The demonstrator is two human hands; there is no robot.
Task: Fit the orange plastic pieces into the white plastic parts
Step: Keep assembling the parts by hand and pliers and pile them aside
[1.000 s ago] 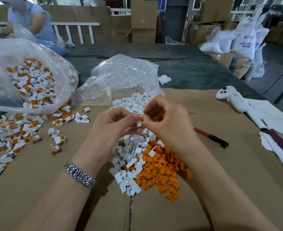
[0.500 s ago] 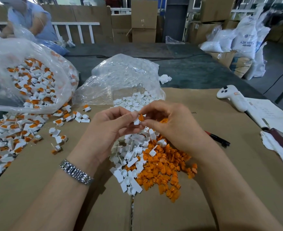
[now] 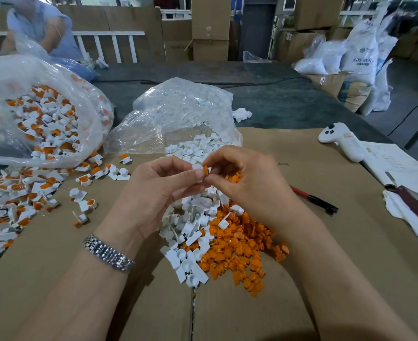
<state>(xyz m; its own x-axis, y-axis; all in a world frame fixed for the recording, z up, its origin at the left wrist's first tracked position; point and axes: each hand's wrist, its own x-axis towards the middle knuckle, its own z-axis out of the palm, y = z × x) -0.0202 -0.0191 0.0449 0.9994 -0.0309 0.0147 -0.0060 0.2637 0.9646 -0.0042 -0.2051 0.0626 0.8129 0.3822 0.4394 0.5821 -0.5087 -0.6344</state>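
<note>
Just above the orange pile [image 3: 237, 244], the white part [image 3: 198, 166] is mostly hidden behind the pinching fingertips [image 3: 199, 174], its shape unclear, while the finished heap [image 3: 11, 205] far left of it runs off the frame's edge.

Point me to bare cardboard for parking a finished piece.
Free: cardboard between the white controller, red pen and right hand; also the near-left corner. Crowded: assembled pile far left, loose parts in the centre.
</note>
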